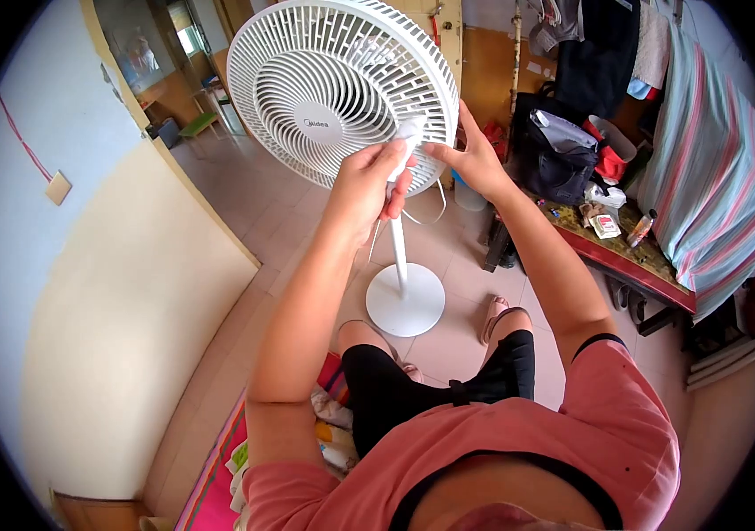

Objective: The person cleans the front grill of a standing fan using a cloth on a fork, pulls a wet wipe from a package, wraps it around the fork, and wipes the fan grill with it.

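A white standing fan point(317, 122) with a round grille faces me, tilted upward on its thin pole and round base point(405, 301). In my left hand point(370, 184) is a bunched white cloth point(408, 140), perhaps a wipe, pressed against the lower right of the grille. The fingers of that hand are closed round it. My right hand point(477, 161) grips the grille's right rim, thumb at the front and fingers along the edge. Part of the lower grille is hidden behind my hands.
To the right, a low table point(612, 252) bears a black bag point(563, 159), a small bottle point(641, 227) and other items. A striped cloth point(714, 168) hangs beside it. A wall point(121, 310) stands on the left. My feet are close to the fan's base, and a white cord point(435, 215) hangs behind the pole.
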Tool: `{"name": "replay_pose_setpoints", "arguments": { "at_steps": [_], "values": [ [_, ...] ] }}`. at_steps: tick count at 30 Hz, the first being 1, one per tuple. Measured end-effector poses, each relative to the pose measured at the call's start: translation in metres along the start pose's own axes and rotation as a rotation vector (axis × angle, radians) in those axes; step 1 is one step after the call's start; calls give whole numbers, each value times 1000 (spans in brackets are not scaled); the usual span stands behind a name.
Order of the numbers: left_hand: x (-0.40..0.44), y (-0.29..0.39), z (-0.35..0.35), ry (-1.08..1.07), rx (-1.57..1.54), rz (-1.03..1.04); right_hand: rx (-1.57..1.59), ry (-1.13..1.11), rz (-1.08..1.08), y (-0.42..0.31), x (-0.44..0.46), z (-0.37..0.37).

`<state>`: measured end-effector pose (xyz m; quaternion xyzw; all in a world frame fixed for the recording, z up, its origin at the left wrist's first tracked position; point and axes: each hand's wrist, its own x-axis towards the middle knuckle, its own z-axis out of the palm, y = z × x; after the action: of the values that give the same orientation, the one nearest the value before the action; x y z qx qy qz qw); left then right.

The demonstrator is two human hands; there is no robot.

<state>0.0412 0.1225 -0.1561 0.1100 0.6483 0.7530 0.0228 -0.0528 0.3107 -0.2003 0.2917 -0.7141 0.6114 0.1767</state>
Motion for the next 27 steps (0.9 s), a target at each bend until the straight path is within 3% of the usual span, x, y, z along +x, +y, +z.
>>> {"name": "replay_pose_setpoints", "arguments": {
  "at_steps": [13,20,27],
  "values": [
    [26,5,-9,-33,19,-38,-19,-2,103,-16,-4,-2],
    [48,7,1,-112,-53,-64,-40,36,32,-3,-3,-1],
    [35,14,-6,-33,-140,-119,-121,11,-87,-6,-4,-2]
  ]
}}
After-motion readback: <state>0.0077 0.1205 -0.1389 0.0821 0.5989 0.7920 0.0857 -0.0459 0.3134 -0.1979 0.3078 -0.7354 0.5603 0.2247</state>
